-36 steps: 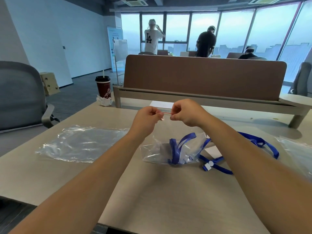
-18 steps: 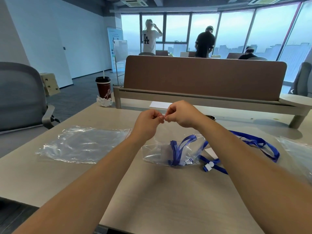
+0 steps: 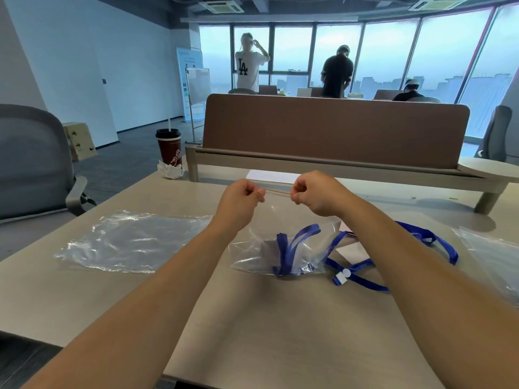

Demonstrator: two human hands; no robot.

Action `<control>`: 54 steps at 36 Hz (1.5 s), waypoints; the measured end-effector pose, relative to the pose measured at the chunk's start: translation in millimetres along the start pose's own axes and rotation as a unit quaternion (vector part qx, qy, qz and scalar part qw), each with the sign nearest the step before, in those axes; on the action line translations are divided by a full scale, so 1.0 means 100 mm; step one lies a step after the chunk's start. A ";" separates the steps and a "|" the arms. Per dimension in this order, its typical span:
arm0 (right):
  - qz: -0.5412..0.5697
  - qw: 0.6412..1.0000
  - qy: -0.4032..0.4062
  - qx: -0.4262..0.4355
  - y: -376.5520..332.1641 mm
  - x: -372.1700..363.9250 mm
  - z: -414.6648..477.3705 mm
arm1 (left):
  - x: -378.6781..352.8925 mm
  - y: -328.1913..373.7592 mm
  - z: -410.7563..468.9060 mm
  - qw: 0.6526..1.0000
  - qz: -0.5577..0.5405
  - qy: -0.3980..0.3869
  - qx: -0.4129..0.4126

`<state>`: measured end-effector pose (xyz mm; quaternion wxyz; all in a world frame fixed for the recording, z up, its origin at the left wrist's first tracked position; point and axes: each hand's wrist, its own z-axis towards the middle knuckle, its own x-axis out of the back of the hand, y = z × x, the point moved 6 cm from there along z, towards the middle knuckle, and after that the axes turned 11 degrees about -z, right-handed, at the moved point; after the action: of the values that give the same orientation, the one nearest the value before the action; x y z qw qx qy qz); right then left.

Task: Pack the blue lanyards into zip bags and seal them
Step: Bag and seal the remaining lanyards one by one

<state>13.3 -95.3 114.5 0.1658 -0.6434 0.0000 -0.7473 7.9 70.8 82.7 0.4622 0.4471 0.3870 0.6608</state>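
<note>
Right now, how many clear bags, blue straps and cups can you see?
Clear bags: 3 (held bag, left bag, right bag; the left one may be a stack)
Blue lanyards: 2 (bagged lanyard, loose lanyard)
Cup: 1
Total: 6

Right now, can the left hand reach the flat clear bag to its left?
Probably yes: nothing lies between the left hand and the flat clear bag, but it pinches the top of the zip bag and must release first.
</note>
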 end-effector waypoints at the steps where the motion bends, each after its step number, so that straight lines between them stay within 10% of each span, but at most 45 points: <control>1: -0.005 1.000 0.002 -0.003 0.00 0.00 -0.01 | -0.02 0.01 0.00 1.000 -0.002 -0.007 0.004; 54: -0.002 1.000 0.020 -0.003 -0.04 0.01 -0.03 | 0.10 -0.03 0.02 0.999 -0.017 0.039 0.012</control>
<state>9.7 -92.5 116.0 0.1621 -0.6291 0.0040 -0.7602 8.9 81.8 82.5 0.4526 0.4200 0.4203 0.6649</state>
